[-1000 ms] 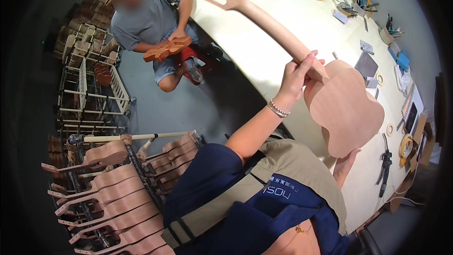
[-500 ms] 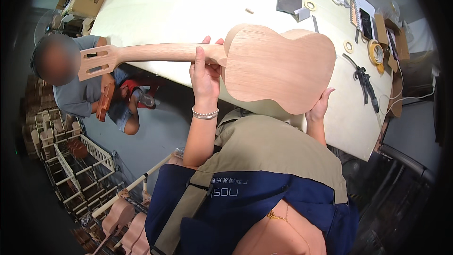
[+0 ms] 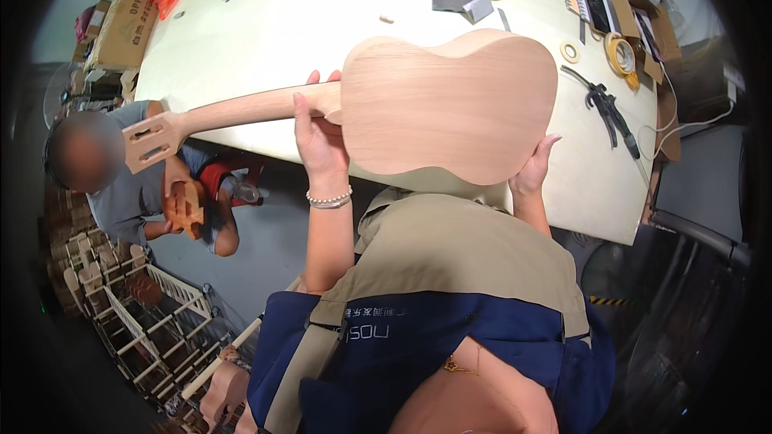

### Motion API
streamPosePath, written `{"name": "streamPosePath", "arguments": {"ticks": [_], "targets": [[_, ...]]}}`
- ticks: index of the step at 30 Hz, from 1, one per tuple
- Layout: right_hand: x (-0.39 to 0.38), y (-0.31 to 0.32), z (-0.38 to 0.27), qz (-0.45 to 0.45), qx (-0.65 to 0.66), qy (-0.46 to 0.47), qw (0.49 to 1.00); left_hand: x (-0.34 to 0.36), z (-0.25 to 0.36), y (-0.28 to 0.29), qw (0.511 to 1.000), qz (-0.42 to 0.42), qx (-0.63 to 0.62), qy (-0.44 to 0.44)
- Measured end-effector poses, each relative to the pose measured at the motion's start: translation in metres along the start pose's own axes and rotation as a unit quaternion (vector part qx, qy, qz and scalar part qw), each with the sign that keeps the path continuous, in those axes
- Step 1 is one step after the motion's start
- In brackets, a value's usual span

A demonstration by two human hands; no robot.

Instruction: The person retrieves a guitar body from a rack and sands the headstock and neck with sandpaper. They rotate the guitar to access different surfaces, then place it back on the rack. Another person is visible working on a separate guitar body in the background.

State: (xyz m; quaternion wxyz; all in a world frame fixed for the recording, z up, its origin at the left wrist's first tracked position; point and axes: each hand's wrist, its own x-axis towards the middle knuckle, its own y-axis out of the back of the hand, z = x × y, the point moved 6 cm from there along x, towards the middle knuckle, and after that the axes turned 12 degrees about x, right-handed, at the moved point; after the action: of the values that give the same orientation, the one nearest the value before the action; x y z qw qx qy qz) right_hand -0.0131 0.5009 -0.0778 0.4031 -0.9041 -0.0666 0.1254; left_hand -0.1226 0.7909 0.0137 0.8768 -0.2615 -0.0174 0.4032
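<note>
I hold an unfinished pale wood ukulele (image 3: 450, 104) level in front of me, its back facing up and its slotted headstock (image 3: 153, 141) pointing left. My left hand (image 3: 320, 138), with a bead bracelet on the wrist, grips the neck where it meets the body. My right hand (image 3: 533, 170) supports the lower edge of the body from underneath. The instrument hangs over the near edge of a large white worktable (image 3: 289, 24).
A seated person (image 3: 121, 185) at the left holds a small wooden part. Tape rolls (image 3: 619, 52), black clamps (image 3: 607, 108), a notebook and sanding blocks lie on the table. A cardboard box (image 3: 125, 20) sits far left. Racks with wooden necks (image 3: 153, 313) stand lower left.
The ukulele has swung from pointing up and away to lying level and closer to me. My right hand has come under its body; the view has turned toward the table.
</note>
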Motion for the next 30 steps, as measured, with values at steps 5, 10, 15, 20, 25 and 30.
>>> {"name": "streamPosePath", "arguments": {"ticks": [5, 10, 15, 20, 25, 30], "targets": [[-0.002, -0.002, -0.006, 0.001, -0.030, 0.029, 0.999, 0.003, -0.005, 0.003, 0.999, 0.015, -0.030, 0.021], [-0.002, -0.010, -0.011, -0.016, -0.057, 0.065, 0.996, 0.006, -0.012, 0.016, 0.997, 0.039, -0.054, 0.025], [-0.006, -0.018, -0.017, -0.037, -0.061, 0.082, 0.994, 0.007, -0.013, 0.020, 0.997, 0.040, -0.070, 0.016], [-0.009, -0.036, -0.026, -0.081, -0.093, 0.099, 0.987, 0.015, -0.020, 0.030, 0.986, -0.053, -0.157, 0.023], [-0.013, -0.054, -0.035, -0.103, -0.095, 0.118, 0.983, 0.016, -0.021, 0.031, 0.978, -0.094, -0.185, 0.012], [-0.012, -0.069, -0.043, -0.118, -0.085, 0.131, 0.981, 0.026, -0.025, 0.032, 0.952, -0.122, -0.278, 0.038]]}}
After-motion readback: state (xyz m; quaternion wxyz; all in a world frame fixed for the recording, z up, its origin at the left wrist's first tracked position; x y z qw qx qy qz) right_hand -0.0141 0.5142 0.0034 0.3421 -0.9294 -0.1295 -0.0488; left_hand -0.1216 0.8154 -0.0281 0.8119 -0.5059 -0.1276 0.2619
